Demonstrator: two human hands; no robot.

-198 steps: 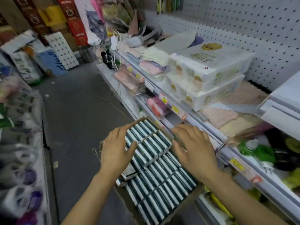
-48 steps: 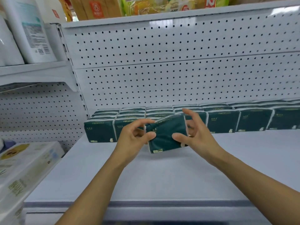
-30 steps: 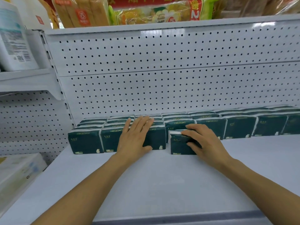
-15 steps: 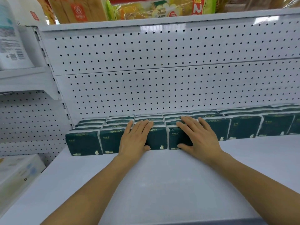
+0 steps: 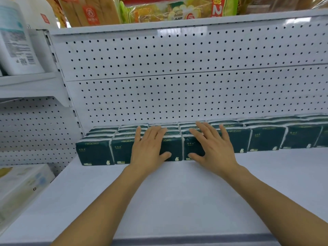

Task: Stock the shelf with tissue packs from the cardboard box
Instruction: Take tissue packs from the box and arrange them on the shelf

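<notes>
Dark green tissue packs [image 5: 94, 152] stand in rows along the back of the white shelf [image 5: 177, 201], against the pegboard wall. My left hand [image 5: 150, 148] lies flat with straight fingers over the front and top of one pack in the front row. My right hand [image 5: 211, 146] lies flat, fingers spread, on the neighbouring pack [image 5: 192, 148] to the right. Neither hand curls round a pack. The cardboard box is out of view.
A white pegboard [image 5: 177, 89] backs the shelf. Above it, an upper shelf holds bagged snacks [image 5: 170, 9]. A white bottle [image 5: 16, 41] stands on a side shelf at left. Pale boxed goods [image 5: 21, 183] sit lower left. The shelf front is bare white surface.
I carried two packs up from the box, set them in the front row and pushed them back. Since half a second ago my hands stay pressed on them, fingers slightly more spread.
</notes>
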